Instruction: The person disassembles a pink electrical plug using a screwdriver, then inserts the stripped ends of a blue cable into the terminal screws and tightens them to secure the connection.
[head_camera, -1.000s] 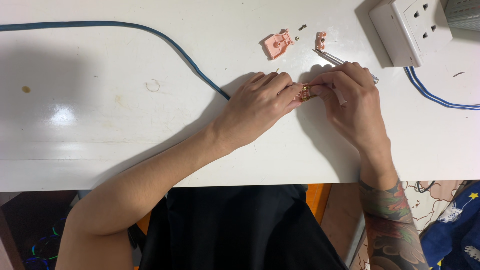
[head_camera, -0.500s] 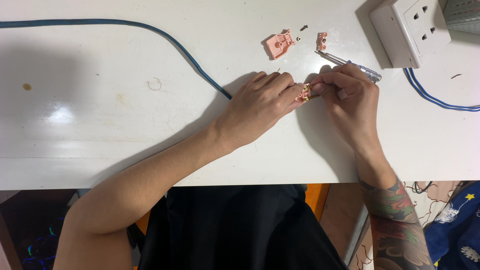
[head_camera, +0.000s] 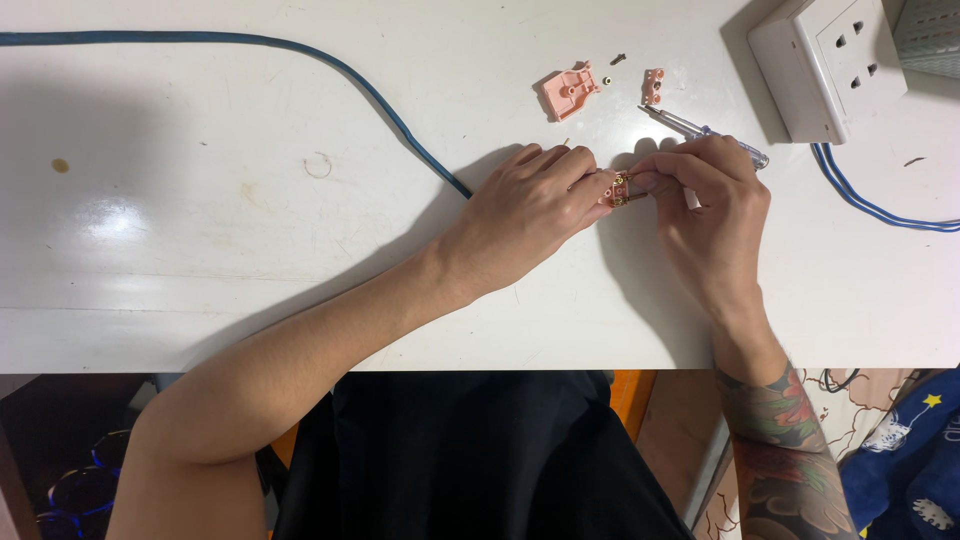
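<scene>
Left hand (head_camera: 530, 200) and right hand (head_camera: 705, 195) both pinch a small pink plug part (head_camera: 620, 188); screwdriver (head_camera: 700, 132) lies just beyond.

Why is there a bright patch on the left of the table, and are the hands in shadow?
Head view: the glossy white table reflects an overhead lamp as glare at left; soft shadows fall left of the left hand and right hand; the pink plug part between them stays sharp.

A small pink plug body (head_camera: 620, 188) with brass terminals showing lies pinched between both hands' fingertips, just below the clear-handled screwdriver (head_camera: 705, 133). The blue cable (head_camera: 300, 50) runs from it leftward across the white table (head_camera: 200, 250).
</scene>
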